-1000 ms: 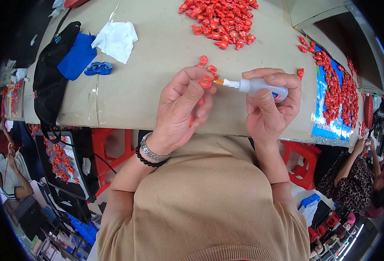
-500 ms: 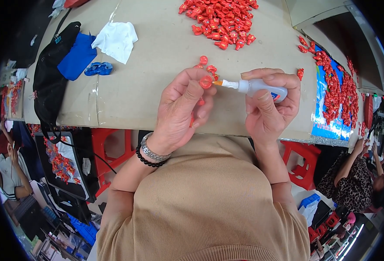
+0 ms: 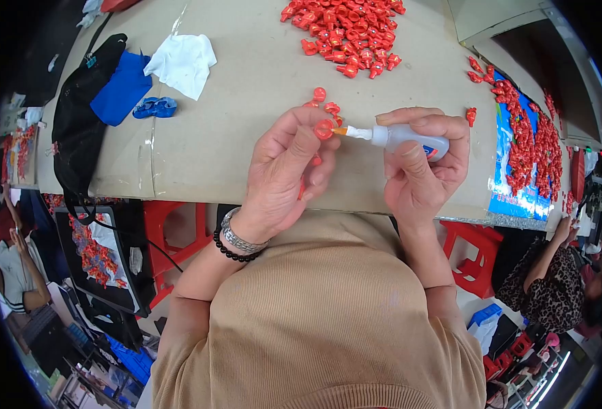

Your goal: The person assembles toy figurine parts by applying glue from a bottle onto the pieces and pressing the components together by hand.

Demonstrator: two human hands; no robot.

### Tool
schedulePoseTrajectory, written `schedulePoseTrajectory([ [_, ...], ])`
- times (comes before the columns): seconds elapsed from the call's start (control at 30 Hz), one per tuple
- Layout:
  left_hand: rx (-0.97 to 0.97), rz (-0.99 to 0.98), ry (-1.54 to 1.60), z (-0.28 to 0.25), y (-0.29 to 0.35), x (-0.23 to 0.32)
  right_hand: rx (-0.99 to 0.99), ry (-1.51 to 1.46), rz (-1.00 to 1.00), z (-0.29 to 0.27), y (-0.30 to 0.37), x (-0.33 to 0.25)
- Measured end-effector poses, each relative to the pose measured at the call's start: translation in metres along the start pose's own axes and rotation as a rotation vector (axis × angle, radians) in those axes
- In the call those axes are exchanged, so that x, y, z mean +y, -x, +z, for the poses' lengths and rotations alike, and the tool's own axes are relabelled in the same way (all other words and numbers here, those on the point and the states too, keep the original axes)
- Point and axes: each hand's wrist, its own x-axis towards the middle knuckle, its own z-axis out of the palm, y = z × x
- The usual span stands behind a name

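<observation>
Between thumb and forefinger, my left hand (image 3: 282, 167) pinches a small round red plastic part (image 3: 324, 129). More red bits show in the curl of its lower fingers, partly hidden. My right hand (image 3: 429, 160) is wrapped round a clear squeeze bottle (image 3: 410, 139) with a white neck and an orange-brown tip. The bottle lies sideways, its tip touching or almost touching the round part. Just beyond my left fingers, a few loose red pieces (image 3: 332, 108) lie on the table (image 3: 246, 75).
A big heap of red plastic pieces (image 3: 355, 31) lies at the far middle. More red pieces (image 3: 521, 140) cover a blue sheet at the right. A white cloth (image 3: 182, 65), a blue cloth (image 3: 122, 88) and a black bag (image 3: 79, 129) are at the left. Red stools stand below the edge.
The bottle and my right hand have shifted very slightly left, bringing the tip further over the round red part. My left hand stays nearly still.
</observation>
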Motion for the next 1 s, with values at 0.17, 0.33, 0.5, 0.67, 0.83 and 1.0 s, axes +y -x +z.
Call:
schedulePoseTrajectory([
  [0.17,0.010,0.007,-0.005,-0.0002,-0.0003,-0.0007,0.003,0.011,-0.014,0.0004,-0.0012,0.0003],
  [0.33,0.008,0.017,-0.005,-0.0013,-0.0007,-0.0005,-0.004,0.034,-0.040,0.0006,-0.0025,-0.0002],
  [0.5,0.027,0.005,0.012,0.0002,-0.0001,0.0000,-0.001,-0.009,0.014,0.0004,-0.0008,-0.0015],
  [0.67,0.011,0.004,0.018,-0.0005,0.0002,0.0000,-0.014,-0.026,0.023,0.0007,-0.0010,-0.0016],
  [0.83,0.012,0.003,0.025,-0.0006,0.0005,-0.0007,-0.013,-0.054,0.022,0.0018,-0.0018,-0.0010],
  [1.0,-0.010,0.016,0.015,-0.0016,0.0005,-0.0023,-0.015,-0.072,0.010,0.0025,-0.0032,-0.0009],
])
